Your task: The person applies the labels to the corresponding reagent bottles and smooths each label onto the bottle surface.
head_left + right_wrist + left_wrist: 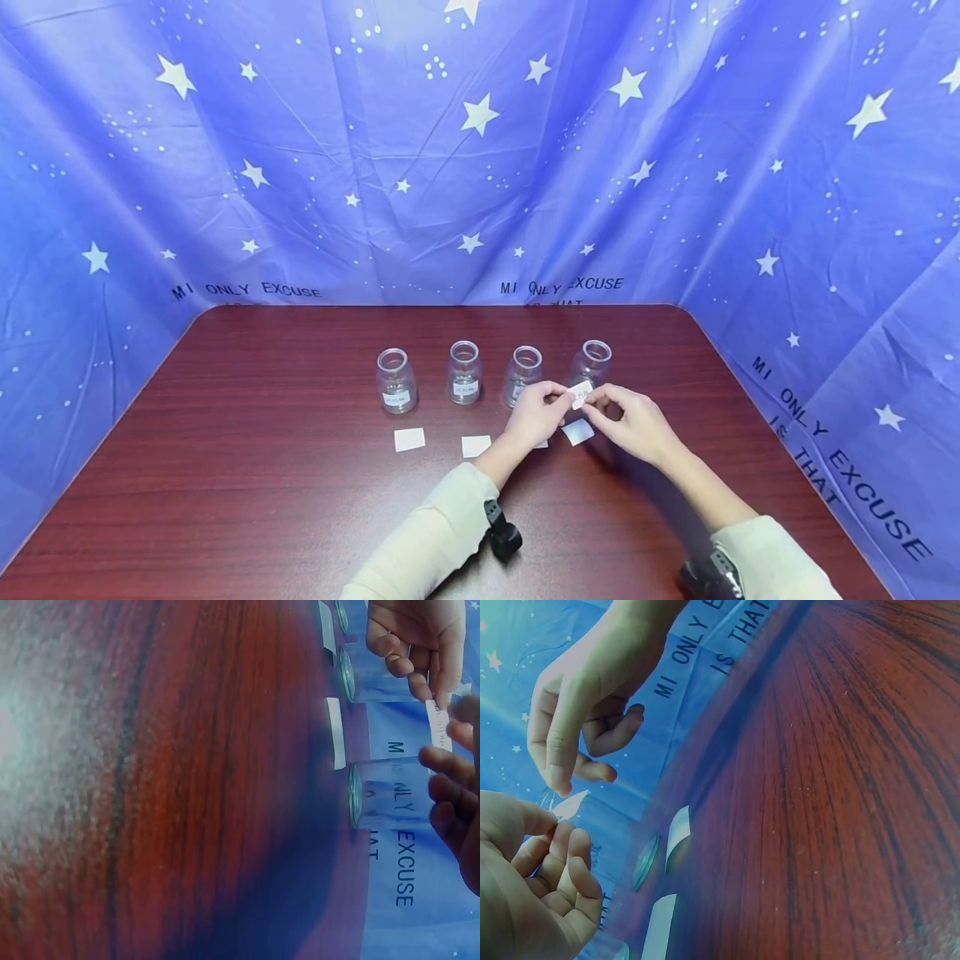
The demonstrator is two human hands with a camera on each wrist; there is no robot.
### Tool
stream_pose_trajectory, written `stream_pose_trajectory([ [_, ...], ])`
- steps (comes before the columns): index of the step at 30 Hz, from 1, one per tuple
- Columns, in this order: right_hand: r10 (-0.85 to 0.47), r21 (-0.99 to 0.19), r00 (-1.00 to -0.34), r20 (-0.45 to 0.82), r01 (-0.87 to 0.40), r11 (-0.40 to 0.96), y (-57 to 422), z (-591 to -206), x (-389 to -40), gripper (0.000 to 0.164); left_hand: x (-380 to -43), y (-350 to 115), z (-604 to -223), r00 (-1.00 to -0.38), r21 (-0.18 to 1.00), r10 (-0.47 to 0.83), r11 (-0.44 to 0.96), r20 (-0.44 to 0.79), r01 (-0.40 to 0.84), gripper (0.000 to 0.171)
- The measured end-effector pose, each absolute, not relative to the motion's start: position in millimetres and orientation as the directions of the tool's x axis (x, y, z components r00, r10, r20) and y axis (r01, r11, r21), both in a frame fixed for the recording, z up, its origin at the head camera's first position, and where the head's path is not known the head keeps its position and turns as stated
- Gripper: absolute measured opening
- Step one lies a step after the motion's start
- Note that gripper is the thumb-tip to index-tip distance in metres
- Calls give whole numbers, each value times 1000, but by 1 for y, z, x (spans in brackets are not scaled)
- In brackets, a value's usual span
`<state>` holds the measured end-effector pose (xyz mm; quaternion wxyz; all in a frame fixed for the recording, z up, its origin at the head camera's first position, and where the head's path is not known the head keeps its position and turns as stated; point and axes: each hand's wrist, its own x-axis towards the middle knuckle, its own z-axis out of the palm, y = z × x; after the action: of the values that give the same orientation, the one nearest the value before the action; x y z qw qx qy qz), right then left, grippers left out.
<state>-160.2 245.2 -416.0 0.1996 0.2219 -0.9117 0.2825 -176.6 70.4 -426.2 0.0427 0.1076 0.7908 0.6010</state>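
Observation:
A small white label with dark print [580, 394] is held up in front of the rightmost glass jar [596, 354]. My left hand [537, 414] pinches its left side between thumb and forefinger; the other fingers curl loosely in the left wrist view. At the label's right edge, my right hand [633, 421] pinches with its fingertips. Seen from the right wrist, the label [438, 726] hangs between both hands, and the right fingertips are partly cut off by the frame. Below the hands a slightly curled white paper piece [578, 432] lies on the table.
Glass jars stand in a row: a labelled left jar [396, 382], a labelled second jar [465, 373] and a third jar [527, 360] partly behind my left hand. White paper pieces [409, 439] lie before them on the dark wooden table [262, 467]. A blue star-patterned curtain [420, 183] surrounds it.

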Motion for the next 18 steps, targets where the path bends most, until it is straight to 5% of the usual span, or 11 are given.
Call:
stream_pose_trajectory([
  [6,-152,-527,-878,453,-401,749,251,-417,-164,10,-177,71,-425,-970,947,231,286,81,148,18],
  [18,-137,-681,-936,326,-332,653,261,-421,-167,5,-178,77,-421,-979,885,186,438,81,156,16],
])
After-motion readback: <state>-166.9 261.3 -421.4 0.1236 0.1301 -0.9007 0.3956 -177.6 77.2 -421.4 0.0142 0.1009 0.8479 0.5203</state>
